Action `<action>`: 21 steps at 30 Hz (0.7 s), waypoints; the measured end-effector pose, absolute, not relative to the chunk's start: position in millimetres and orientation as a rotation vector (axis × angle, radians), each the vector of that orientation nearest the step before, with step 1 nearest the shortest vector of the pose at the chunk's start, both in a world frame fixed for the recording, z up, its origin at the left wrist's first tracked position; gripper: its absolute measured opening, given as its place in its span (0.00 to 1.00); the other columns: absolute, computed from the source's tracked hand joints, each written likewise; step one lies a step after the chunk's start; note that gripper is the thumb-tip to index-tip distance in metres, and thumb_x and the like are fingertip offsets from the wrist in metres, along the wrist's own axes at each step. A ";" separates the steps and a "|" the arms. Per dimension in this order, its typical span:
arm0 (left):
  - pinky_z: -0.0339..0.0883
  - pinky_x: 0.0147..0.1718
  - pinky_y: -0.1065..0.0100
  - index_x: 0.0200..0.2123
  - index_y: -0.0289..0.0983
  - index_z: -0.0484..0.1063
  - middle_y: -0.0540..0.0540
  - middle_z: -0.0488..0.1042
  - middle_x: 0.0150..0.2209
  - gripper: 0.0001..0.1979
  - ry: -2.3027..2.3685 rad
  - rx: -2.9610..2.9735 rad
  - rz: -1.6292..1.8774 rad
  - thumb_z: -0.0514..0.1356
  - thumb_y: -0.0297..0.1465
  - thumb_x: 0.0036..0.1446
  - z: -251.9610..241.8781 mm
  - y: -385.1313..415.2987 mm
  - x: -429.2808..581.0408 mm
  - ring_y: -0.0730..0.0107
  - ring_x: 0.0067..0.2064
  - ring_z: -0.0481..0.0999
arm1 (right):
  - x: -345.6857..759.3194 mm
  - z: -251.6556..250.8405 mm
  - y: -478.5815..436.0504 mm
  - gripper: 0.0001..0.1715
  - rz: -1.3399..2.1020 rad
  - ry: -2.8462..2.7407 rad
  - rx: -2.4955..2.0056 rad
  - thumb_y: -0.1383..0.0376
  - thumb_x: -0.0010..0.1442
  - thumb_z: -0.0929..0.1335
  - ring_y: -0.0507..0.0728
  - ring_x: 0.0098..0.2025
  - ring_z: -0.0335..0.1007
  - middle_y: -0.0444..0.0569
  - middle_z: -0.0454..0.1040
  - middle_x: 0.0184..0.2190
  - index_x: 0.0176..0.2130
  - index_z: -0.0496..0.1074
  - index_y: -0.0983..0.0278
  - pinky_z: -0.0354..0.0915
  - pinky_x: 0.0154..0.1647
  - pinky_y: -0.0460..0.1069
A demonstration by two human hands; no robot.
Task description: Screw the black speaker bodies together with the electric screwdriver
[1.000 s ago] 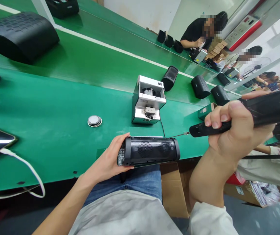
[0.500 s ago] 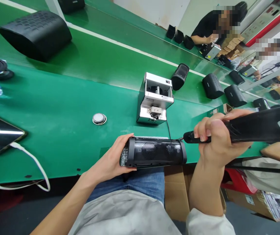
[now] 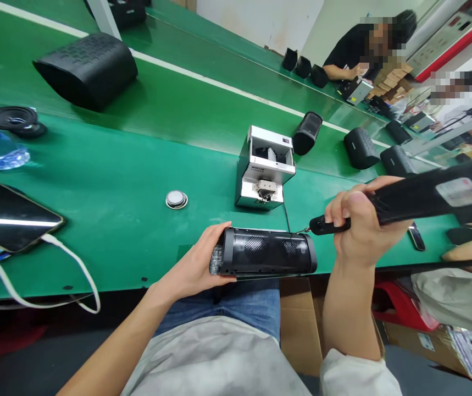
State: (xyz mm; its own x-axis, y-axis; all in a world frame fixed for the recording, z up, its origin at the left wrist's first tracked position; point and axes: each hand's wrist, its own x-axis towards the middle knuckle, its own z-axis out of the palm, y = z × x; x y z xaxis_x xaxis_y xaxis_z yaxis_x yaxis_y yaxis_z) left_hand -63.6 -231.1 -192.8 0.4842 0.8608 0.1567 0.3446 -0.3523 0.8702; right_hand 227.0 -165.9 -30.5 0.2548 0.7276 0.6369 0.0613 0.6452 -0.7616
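A black cylindrical speaker (image 3: pixel 271 253) lies on its side at the near edge of the green bench. My left hand (image 3: pixel 196 264) is wrapped round its left end, steadying it. My right hand (image 3: pixel 361 223) grips a long black electric screwdriver (image 3: pixel 417 195), held nearly level. The screwdriver's thin bit points left and meets the speaker's right end at its top corner.
A white screw feeder box (image 3: pixel 265 168) stands just behind the speaker, a small round metal cap (image 3: pixel 176 199) to its left. A phone (image 3: pixel 11 215) with a white cable lies at the left. Black speaker shells (image 3: pixel 89 69) sit on the far belt. Other people work at the right.
My right hand has brought the screwdriver left, so its bit tip now reaches the speaker's right end. My left hand keeps its hold on the speaker. The view has shifted a little.
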 end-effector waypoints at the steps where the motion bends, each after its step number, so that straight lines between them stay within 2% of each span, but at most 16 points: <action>1: 0.68 0.77 0.35 0.83 0.53 0.44 0.34 0.61 0.78 0.61 0.997 1.915 0.802 0.80 0.34 0.61 -193.2 -231.2 -63.4 0.34 0.79 0.67 | 226.7 -25.8 -166.1 0.12 0.533 -1.267 -0.804 0.71 0.58 0.78 0.52 0.14 0.62 0.34 0.69 0.21 0.39 0.76 0.58 0.64 0.16 0.48; 3: 0.67 0.77 0.35 0.83 0.53 0.44 0.34 0.61 0.79 0.61 0.988 1.921 0.812 0.80 0.33 0.61 -194.4 -231.4 -62.9 0.35 0.79 0.67 | 223.2 -12.0 -166.6 0.12 0.511 -1.295 -0.834 0.71 0.58 0.78 0.53 0.15 0.63 0.35 0.69 0.21 0.41 0.78 0.59 0.64 0.16 0.49; 6: 0.66 0.78 0.35 0.84 0.53 0.43 0.33 0.60 0.79 0.62 0.970 1.934 0.828 0.80 0.32 0.60 -195.9 -231.5 -62.8 0.35 0.80 0.65 | 208.0 12.2 -162.1 0.15 0.300 -1.254 -0.769 0.70 0.59 0.77 0.53 0.15 0.60 0.35 0.67 0.21 0.45 0.80 0.58 0.58 0.15 0.50; 9: 0.65 0.79 0.35 0.84 0.53 0.44 0.34 0.60 0.80 0.62 0.968 1.927 0.839 0.81 0.33 0.60 -196.1 -231.4 -63.1 0.34 0.81 0.65 | 185.1 24.9 -143.3 0.10 0.180 -1.201 -0.695 0.67 0.62 0.76 0.54 0.16 0.59 0.35 0.63 0.20 0.41 0.75 0.54 0.57 0.15 0.52; 13: 0.65 0.79 0.34 0.84 0.53 0.44 0.34 0.61 0.80 0.62 0.977 1.912 0.835 0.80 0.33 0.60 -196.2 -231.6 -63.0 0.35 0.81 0.64 | 163.2 16.1 -103.8 0.16 0.167 -1.225 -0.660 0.62 0.66 0.78 0.54 0.17 0.57 0.34 0.59 0.20 0.39 0.67 0.52 0.58 0.18 0.53; 18: 0.64 0.79 0.34 0.85 0.53 0.45 0.34 0.61 0.79 0.62 0.960 1.916 0.874 0.81 0.33 0.60 -199.6 -231.6 -62.3 0.35 0.81 0.65 | 160.0 -1.2 -75.4 0.19 0.201 -1.271 -0.747 0.53 0.71 0.79 0.51 0.19 0.57 0.35 0.65 0.25 0.45 0.67 0.51 0.62 0.22 0.53; 21: 0.65 0.79 0.33 0.85 0.53 0.45 0.34 0.62 0.79 0.62 0.957 1.919 0.878 0.81 0.34 0.60 -200.7 -231.1 -62.6 0.35 0.81 0.65 | 160.4 -2.8 -71.8 0.19 0.212 -1.262 -0.754 0.53 0.71 0.78 0.51 0.19 0.55 0.34 0.62 0.24 0.45 0.67 0.52 0.59 0.21 0.51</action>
